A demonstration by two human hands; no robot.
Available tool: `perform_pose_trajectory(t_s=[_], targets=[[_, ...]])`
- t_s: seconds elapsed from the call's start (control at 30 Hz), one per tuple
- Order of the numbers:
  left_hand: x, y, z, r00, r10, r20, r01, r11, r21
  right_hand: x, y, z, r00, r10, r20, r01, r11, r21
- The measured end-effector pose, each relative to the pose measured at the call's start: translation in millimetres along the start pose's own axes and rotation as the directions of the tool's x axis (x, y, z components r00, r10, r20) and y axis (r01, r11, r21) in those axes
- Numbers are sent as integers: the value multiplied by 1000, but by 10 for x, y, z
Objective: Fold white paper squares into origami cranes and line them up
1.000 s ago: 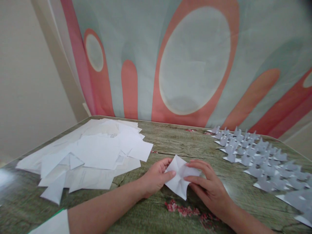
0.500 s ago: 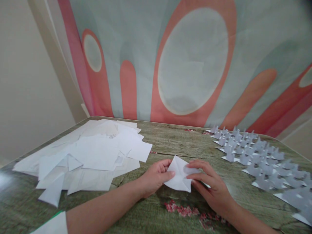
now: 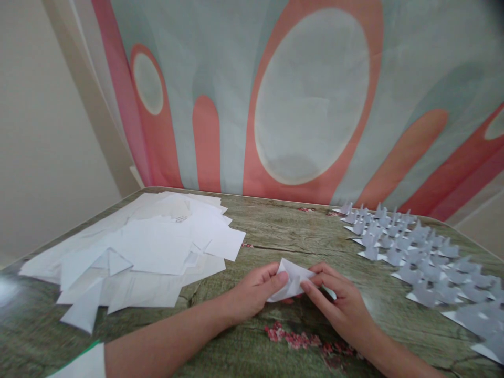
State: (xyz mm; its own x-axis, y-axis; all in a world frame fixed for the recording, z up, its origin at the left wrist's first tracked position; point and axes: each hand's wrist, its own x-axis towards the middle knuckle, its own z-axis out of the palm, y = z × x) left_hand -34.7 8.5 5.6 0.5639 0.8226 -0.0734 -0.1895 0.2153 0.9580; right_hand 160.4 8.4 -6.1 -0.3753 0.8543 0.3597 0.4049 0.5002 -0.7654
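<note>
Head view: one folded white paper, held between my hands above the table, between the sheet pile and the rows of small folded pieces.
Left hand: closed in a pinch on the paper's left side, thumb on top.
Right hand: thumb and fingers gripping its right corner.
Handling, in my judgement: left pinch steady, edges matched before pressing, crease run gently outward so thin layers don't skew.
Obscured: the paper's underside; my left fingertips behind it; its exact creases, too soft to read. A pale sliver inside my right grip: same paper or not, cannot tell.
Cut off: right forearm, left sleeve, nearest pieces.
</note>
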Motion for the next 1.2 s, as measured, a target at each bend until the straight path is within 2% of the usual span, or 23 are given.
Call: perform_pose_trajectory(t_s=[0.1,0.23,0.4,0.53,0.63,0.77,0.9,1.0,1.2], targets=[[-14,-16,31,999,48,-15,-47,997,59,-7,-14,13,1000,20,7,-20,1000,2],[-20,-55,63,989,90,-120,-58,967,247,-17,-46,35,999,45,17,-44,999,-11],[1,-94,43,981,73,-182,-7,941,339,-31,-59,62,995,92,46,-90,995,-49],[7,-105,24,985,32,-168,19,955,295,-63,-71,78,979,177,105,-170,982,-78],[5,-92,18,983,4,-183,41,970,242,-84,-96,69,973,185,141,-178,982,-60],[8,-46,10,973,-31,-227,61,990,124,-75,-125,20,978,137,158,-127,990,-67],[19,-15,3,969,-32,-244,43,998,39,-27,-118,-61,985,36,166,-25,997,-70],[27,-18,-5,967,-27,-253,38,998,40,9,-81,-119,986,-27,167,28,1000,-8],[24,-35,-17,967,-26,-255,50,995,87,42,-1,-155,982,-19,185,12,999,37]])
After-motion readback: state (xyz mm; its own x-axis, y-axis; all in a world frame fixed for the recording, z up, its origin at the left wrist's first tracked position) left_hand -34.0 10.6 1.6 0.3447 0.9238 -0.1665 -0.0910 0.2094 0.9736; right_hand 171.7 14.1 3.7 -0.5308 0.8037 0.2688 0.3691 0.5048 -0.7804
